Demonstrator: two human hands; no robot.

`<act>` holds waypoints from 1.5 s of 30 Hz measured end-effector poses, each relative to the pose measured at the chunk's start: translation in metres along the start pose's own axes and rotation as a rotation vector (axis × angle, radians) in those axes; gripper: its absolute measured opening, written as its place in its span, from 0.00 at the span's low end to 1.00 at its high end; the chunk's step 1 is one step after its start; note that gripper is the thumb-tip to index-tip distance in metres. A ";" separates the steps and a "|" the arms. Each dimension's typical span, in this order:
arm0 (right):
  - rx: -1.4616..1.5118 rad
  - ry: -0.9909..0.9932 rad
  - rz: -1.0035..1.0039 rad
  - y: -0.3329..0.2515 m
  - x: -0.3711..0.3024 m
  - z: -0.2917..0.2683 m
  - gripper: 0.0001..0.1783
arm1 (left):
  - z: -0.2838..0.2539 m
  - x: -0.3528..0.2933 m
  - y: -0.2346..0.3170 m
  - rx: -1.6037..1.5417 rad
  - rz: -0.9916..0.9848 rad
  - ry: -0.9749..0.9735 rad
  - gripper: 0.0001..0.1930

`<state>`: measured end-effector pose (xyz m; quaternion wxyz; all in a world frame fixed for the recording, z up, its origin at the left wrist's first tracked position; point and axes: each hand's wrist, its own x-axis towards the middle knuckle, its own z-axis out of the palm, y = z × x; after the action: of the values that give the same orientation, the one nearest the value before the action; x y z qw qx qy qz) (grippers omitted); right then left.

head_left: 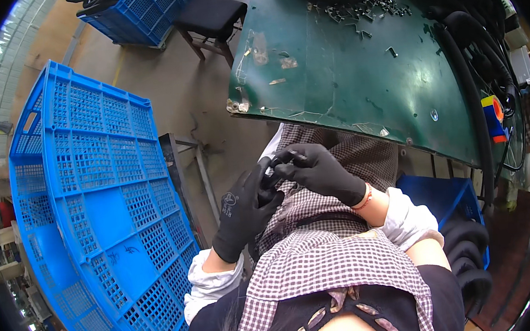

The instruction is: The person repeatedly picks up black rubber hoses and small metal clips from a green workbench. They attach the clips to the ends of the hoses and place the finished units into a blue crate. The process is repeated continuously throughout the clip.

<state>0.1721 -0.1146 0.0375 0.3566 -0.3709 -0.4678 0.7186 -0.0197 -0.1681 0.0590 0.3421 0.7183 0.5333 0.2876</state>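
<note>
Both hands wear black gloves and meet in front of my checked apron [336,255], short of the table's near edge. My left hand [239,213] is closed, its fingers curled up toward the other hand. Over from the right comes my right hand [327,175], thumb and fingers pinched together at the left fingertips. Something small and dark with a shiny glint seems to sit between them. Against the dark gloves I cannot make out what it is. Nearest on the green table [347,86] lies a single small metal clip [391,52].
Several metal clips [362,12] are scattered at the table's far side, beside piled black tubes [484,39]. A tall blue crate [105,211] stands at my left. Behind it are a black-topped stool [210,16] and another blue crate [149,13]. A blue bin [433,196] sits at lower right.
</note>
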 end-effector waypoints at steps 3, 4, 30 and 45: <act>-0.156 0.097 -0.125 -0.012 0.001 -0.019 0.06 | 0.001 0.008 0.003 -0.204 -0.121 -0.021 0.36; -0.094 0.097 -0.083 -0.018 0.000 -0.023 0.07 | 0.000 0.012 0.002 -0.252 -0.158 -0.009 0.36; 0.134 -0.422 0.043 0.006 0.026 -0.040 0.09 | -0.001 0.032 -0.034 -0.724 -0.153 -0.247 0.20; -0.105 -0.286 0.033 -0.019 0.018 -0.038 0.09 | 0.022 0.032 -0.035 -0.857 -0.213 -0.037 0.16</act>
<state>0.1998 -0.0774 0.0408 0.2545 -0.2906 -0.5447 0.7443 -0.0142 -0.1343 0.0199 0.6463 0.4574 0.4307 0.4330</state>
